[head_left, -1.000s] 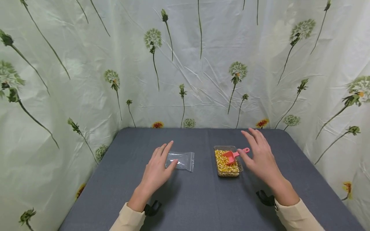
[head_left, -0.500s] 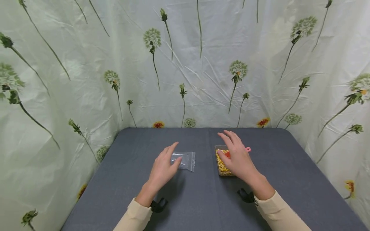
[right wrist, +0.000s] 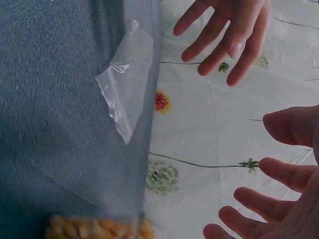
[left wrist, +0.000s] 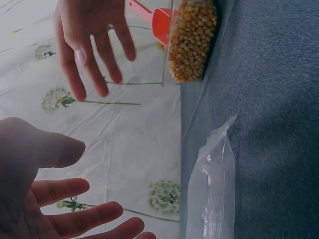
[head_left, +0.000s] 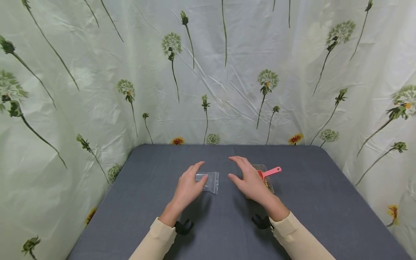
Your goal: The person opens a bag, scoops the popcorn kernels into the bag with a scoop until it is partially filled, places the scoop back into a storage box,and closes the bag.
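Note:
A clear zip-lock bag (head_left: 212, 182) lies flat on the table, partly covered in the head view by my left hand (head_left: 188, 186). That hand hovers above the bag with relaxed fingers and holds nothing. My right hand (head_left: 251, 182) hangs in the air in front of a clear plastic box (head_left: 270, 184), hiding much of it, and its spread fingers are also bare. Corn kernels (left wrist: 192, 42) fill the box, best seen in the left wrist view. A pink-red scoop (head_left: 272, 171) rests in the corn, its handle sticking out over the right rim.
A dark grey cloth covers the table (head_left: 221, 231). Behind and at both sides hangs a pale curtain (head_left: 146, 54) printed with dandelions. A black strap (head_left: 184, 227) sits on the left wrist, another (head_left: 261, 221) on the right.
My right hand has moved left from beside the box, across the scoop, to the box's left part. My left hand has drifted slightly right over the bag. Bag, box and scoop stay put.

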